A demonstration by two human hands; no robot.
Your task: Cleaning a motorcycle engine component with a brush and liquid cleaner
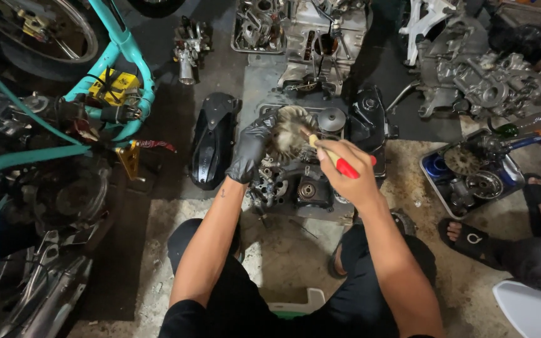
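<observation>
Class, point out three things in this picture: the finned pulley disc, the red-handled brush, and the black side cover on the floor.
finned pulley disc [290,133], head view, on its fins.
red-handled brush [346,168], head view, on the red grip.
black side cover [213,141], head view, on its middle.

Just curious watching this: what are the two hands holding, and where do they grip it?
The gloved left hand grips the finned metal wheel by its left rim. The bare right hand holds a brush around its red and pale handle.

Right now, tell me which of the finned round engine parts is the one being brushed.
The finned disc held up by the gloved left hand, with the right hand working a brush on it. The other finned wheel lies untouched in the blue tray at right.
</observation>
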